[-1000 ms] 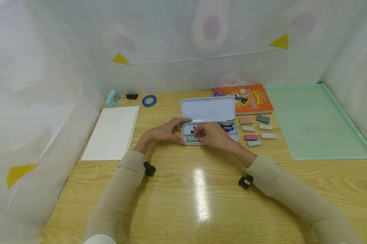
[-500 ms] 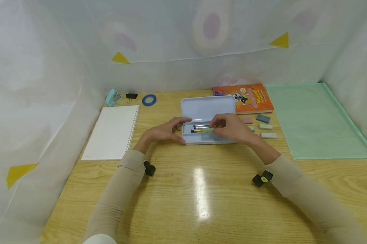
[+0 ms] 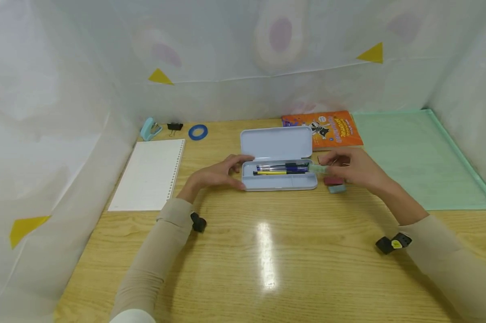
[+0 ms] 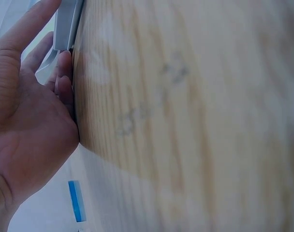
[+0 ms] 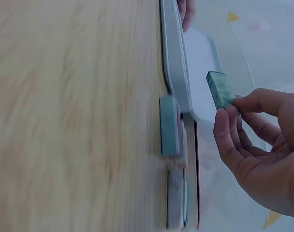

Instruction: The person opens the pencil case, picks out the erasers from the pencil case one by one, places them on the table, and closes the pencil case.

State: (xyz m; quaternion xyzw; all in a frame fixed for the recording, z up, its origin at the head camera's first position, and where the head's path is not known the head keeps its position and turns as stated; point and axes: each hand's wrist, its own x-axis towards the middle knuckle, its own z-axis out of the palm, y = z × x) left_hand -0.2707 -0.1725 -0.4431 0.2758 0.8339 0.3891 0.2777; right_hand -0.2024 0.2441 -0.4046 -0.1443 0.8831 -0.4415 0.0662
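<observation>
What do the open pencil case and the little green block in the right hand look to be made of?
Pencil case: probably painted metal or hard plastic, thin rounded walls, smooth pale-blue sheen. Green block, pinched by the right hand: likely a rubber eraser, matte, faintly mottled, square-edged.

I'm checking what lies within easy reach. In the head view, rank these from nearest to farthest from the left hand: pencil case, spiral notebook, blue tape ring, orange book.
1. Pencil case: touching the left hand, on its right.
2. Spiral notebook: to its left.
3. Blue tape ring: behind, by the back wall.
4. Orange book: far right, behind the case.
</observation>
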